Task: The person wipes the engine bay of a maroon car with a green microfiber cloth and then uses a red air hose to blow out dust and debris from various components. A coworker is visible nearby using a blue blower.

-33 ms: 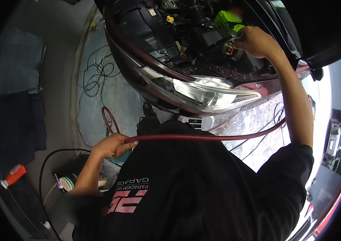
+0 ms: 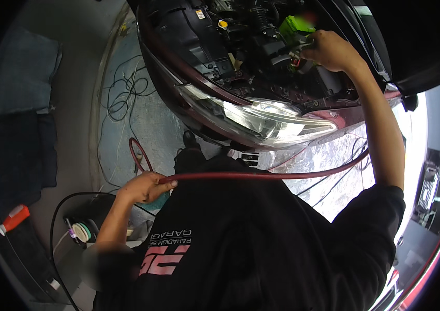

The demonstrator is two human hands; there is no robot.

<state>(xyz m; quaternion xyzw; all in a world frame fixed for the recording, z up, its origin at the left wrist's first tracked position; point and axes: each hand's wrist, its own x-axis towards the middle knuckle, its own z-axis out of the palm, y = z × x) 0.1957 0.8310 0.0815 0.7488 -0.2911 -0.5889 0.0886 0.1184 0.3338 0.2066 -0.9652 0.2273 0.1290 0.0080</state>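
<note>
My left hand is closed around a thick red hose. The hose stretches across the front of my dark shirt and passes beneath my right forearm; its far end is hidden. A loop of red line hangs just beyond the left hand. Inside the engine bay, my right hand grips a dark clamp-like tool with metal and red parts. Fingers partly cover the tool, so its exact kind is unclear. It sits against or just above a bright green box-like part; contact cannot be made out.
The car's headlight and dark red front edge lie between me and the engine bay. Black cables tangle on the floor at left. An orange-red bottle lies at far left, near a small round reel.
The tool in my right hand has tilted slightly and covers more of the green part. My left hand keeps its hold on the hose. The whole view has shifted a little.
</note>
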